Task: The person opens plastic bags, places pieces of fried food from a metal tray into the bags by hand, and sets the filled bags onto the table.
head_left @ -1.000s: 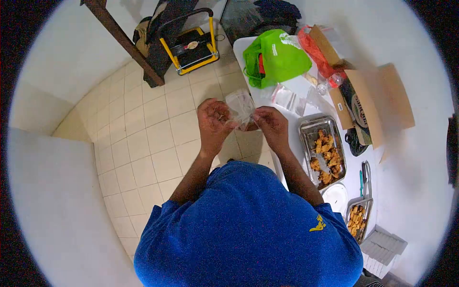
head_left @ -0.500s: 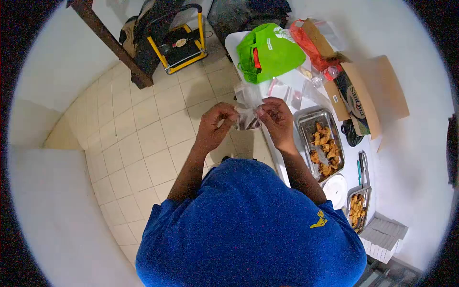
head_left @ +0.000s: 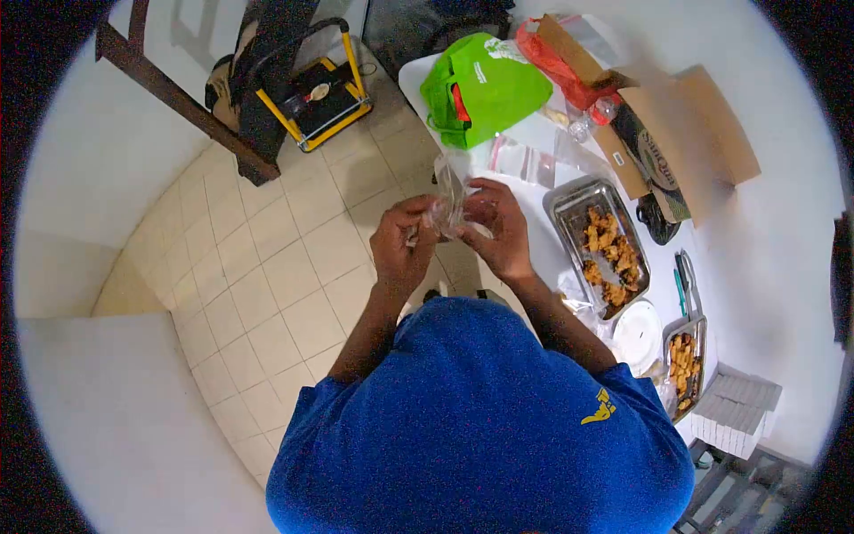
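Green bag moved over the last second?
No: the green bag keeps its place by the white table's far corner; only the view shifted.

Can see a green bag point(head_left: 494, 89) at the far end of the white table point(head_left: 663, 276), next to a red plastic bag point(head_left: 565, 76), plus an open cardboard box point(head_left: 658, 169) (lettered "SanQua" on a dark panel). Can also make out a black-and-yellow trolley point(head_left: 320, 100) on the tiled floor point(head_left: 276, 258), near a slanting brown beam point(head_left: 189, 109), and, at lower right, stacked white boxes point(head_left: 734, 414).
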Demonstrator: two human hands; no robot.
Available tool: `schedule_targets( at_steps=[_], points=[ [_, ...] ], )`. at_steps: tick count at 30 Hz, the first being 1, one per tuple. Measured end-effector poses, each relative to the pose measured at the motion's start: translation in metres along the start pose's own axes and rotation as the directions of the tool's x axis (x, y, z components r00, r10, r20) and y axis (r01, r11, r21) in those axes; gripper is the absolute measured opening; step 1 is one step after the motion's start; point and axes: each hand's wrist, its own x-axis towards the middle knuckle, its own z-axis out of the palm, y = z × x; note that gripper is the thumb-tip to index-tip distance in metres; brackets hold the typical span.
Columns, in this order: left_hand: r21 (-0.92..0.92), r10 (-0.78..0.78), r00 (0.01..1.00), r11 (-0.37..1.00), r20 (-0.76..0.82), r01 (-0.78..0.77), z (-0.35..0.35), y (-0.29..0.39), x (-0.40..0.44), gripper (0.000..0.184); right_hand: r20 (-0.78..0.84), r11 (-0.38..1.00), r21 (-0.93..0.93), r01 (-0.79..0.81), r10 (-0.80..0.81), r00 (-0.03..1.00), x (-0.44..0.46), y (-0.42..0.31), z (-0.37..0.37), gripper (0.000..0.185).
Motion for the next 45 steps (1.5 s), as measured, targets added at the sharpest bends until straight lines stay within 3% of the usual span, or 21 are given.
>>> schedule_targets(
  at_steps=[2,5,7,8,9,12,14,17,20,23,26,29,32,35,39,44,45],
  points=[
    [-0.126,0.000,1.000,0.992,-0.005,-0.001,0.003,-0.003,-0.001,0.011,0.000,0.999,-0.035,-0.003,0.003,1.000,0.000,0.005,0.001,0.032],
    [-0.004,-0.024,0.990,1.000,0.136,0.025,-0.002,0.007,0.002,0.011,-0.028,0.997,-0.070,-0.021,0.019,0.999,-0.004,0.006,0.009,0.025],
    [-0.050,-0.060,0.995,0.997,0.073,0.064,-0.001,0.006,-0.001,0.015,-0.118,0.997,-0.078,0.012,-0.021,0.993,-0.002,0.002,0.016,0.019],
    [-0.199,-0.091,0.995,0.975,0.046,0.098,0.003,0.001,-0.006,0.017,-0.165,0.996,-0.084,0.032,-0.046,0.985,0.001,-0.001,0.018,0.017],
    [-0.346,-0.122,0.992,0.931,0.018,0.120,0.007,-0.001,-0.008,0.020,-0.109,0.991,-0.125,0.039,-0.053,0.993,0.001,0.000,0.017,0.018],
    [-0.393,-0.109,0.993,0.916,-0.044,0.083,0.004,-0.003,-0.008,0.022,0.002,0.963,-0.243,0.115,-0.118,0.993,0.001,0.006,0.006,0.022],
    [-0.376,-0.089,0.995,0.924,-0.051,0.063,-0.001,-0.005,-0.008,0.021,0.022,0.928,-0.307,0.213,-0.217,0.976,0.002,0.004,0.004,0.020],
    [-0.356,-0.094,0.995,0.931,-0.021,0.081,-0.008,-0.006,-0.016,0.015,-0.031,0.996,0.087,-0.008,0.011,0.999,0.000,-0.002,0.015,0.019],
    [-0.289,-0.041,0.999,0.957,-0.015,0.034,-0.012,-0.011,-0.019,0.012,0.008,0.994,0.104,0.011,-0.012,1.000,0.001,-0.007,0.024,0.020],
    [-0.265,0.005,1.000,0.964,0.020,0.001,-0.014,-0.011,-0.017,0.012,0.026,0.999,0.030,0.020,-0.020,0.999,0.002,-0.007,0.023,0.019],
    [-0.337,-0.142,0.990,0.932,-0.001,0.133,-0.014,-0.003,-0.023,0.013,0.019,0.979,-0.174,0.105,-0.103,0.995,0.000,0.003,0.019,0.020],
    [-0.406,-0.201,0.979,0.897,-0.018,0.176,-0.008,0.001,-0.024,0.014,-0.022,0.957,-0.248,0.151,-0.161,0.987,-0.003,0.005,0.016,0.017],
    [-0.429,-0.177,0.984,0.887,0.023,0.169,0.001,0.000,-0.021,0.015,-0.093,0.998,0.065,-0.018,0.024,0.995,-0.007,-0.001,0.014,0.011],
    [-0.395,-0.120,0.992,0.909,0.047,0.129,0.012,-0.005,-0.020,0.015,-0.099,0.977,0.153,-0.145,0.161,0.982,-0.007,-0.008,0.006,0.006],
    [-0.232,0.007,0.996,0.973,0.094,0.015,0.020,-0.004,-0.012,0.010,-0.129,1.000,-0.006,-0.013,0.012,0.992,-0.008,-0.001,-0.011,0.005],
    [-0.307,0.002,1.000,0.952,0.028,0.006,0.033,-0.012,-0.009,0.009,-0.129,0.971,-0.235,0.048,-0.080,0.988,-0.008,0.002,-0.029,0.004],
    [-0.317,-0.009,1.000,0.948,-0.007,0.007,0.036,-0.011,-0.010,0.009,-0.147,0.980,-0.199,-0.004,-0.026,0.989,-0.009,0.005,-0.034,0.005]
  ],
)
